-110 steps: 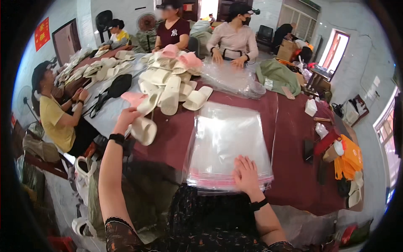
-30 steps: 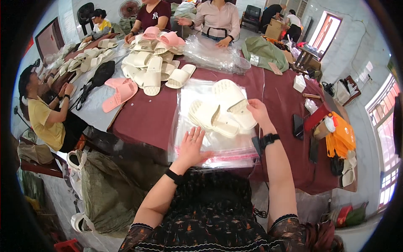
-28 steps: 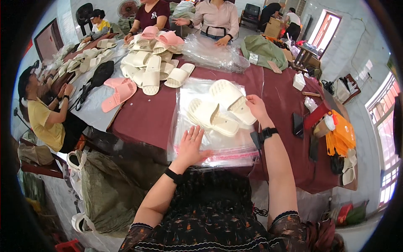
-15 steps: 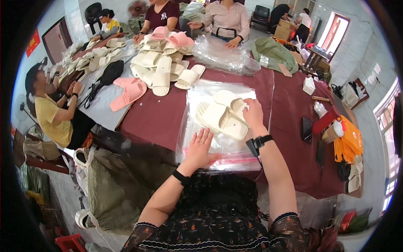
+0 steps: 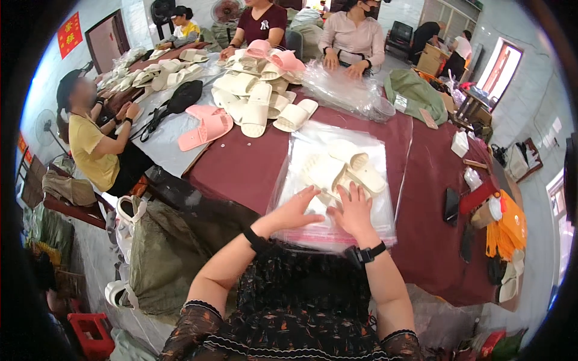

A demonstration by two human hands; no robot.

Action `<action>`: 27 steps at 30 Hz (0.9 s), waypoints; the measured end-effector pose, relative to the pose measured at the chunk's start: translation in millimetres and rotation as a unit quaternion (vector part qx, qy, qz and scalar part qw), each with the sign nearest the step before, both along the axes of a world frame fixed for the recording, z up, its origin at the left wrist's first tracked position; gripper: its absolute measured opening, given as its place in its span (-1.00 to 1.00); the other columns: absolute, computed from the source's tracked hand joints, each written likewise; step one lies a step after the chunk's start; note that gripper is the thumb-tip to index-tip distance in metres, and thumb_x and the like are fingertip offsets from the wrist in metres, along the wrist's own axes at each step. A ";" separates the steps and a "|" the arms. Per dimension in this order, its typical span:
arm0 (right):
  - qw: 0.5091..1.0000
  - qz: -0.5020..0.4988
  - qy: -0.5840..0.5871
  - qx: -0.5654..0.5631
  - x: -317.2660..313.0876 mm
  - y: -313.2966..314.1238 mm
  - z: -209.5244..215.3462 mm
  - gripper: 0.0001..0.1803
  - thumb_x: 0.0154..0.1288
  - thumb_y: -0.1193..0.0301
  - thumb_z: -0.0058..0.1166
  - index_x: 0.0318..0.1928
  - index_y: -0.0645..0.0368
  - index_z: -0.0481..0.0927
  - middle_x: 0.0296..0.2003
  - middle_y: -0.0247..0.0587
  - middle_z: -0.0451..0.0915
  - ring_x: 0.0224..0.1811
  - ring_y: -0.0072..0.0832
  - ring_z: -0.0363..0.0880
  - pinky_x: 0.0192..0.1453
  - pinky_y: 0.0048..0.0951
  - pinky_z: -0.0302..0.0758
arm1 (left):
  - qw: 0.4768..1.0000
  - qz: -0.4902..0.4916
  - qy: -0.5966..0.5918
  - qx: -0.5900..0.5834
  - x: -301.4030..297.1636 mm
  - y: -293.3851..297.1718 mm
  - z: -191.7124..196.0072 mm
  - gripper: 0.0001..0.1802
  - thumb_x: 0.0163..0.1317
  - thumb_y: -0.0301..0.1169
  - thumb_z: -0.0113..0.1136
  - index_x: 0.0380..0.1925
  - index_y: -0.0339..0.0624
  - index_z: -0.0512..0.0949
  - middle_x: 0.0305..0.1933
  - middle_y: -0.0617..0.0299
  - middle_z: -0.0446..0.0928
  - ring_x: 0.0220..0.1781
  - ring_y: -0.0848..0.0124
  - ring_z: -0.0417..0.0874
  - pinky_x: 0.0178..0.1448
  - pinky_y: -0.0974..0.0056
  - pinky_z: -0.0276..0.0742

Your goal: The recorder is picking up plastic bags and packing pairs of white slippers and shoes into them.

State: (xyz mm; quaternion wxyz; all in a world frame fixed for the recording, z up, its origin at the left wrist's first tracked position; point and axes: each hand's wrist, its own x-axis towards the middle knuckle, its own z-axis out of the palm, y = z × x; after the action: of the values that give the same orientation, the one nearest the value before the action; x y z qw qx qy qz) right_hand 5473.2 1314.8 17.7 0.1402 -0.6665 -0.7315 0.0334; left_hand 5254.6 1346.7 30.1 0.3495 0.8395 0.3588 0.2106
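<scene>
A pair of cream slippers (image 5: 343,171) lies inside the top clear plastic bag (image 5: 328,150) of a stack on the dark red table (image 5: 241,162). My left hand (image 5: 296,208) rests flat on the bag's near end, fingers spread. Beside it my right hand (image 5: 352,212) presses the bag just below the slippers. Both wrists wear dark bands. Neither hand grips anything.
A heap of cream and pink slippers (image 5: 253,90) covers the table's far left. More clear bags (image 5: 343,90) lie in front of two people seated opposite. A person in yellow (image 5: 96,144) sits at left. A phone (image 5: 451,204) and orange items (image 5: 506,234) lie at right. A sack (image 5: 162,253) stands below the table edge.
Earlier my left hand reached to the slipper heap and my right held the bags. Since then the cream pair went into the top bag, and both hands moved to its near end.
</scene>
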 end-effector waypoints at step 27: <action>0.993 -0.034 -0.029 -0.113 -10.7 2.3 16.4 -0.22 0.25 -0.09 -0.01 0.42 -0.08 0.21 0.45 0.16 -0.04 0.48 0.17 -0.13 0.38 0.41 -0.20 | 0.792 0.471 0.362 0.142 -93.4 458.4 32.2 -0.16 0.18 0.03 0.12 0.43 0.06 0.11 -0.07 0.04 0.63 -0.14 0.12 0.69 -0.19 -0.01 0.57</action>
State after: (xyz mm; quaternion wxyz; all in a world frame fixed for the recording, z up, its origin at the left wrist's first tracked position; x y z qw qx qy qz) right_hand 5462.5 1317.1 34.1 0.0436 -0.7029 -0.7040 0.0915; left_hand 5161.2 1805.1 62.3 -0.0713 0.6216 0.7761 0.0785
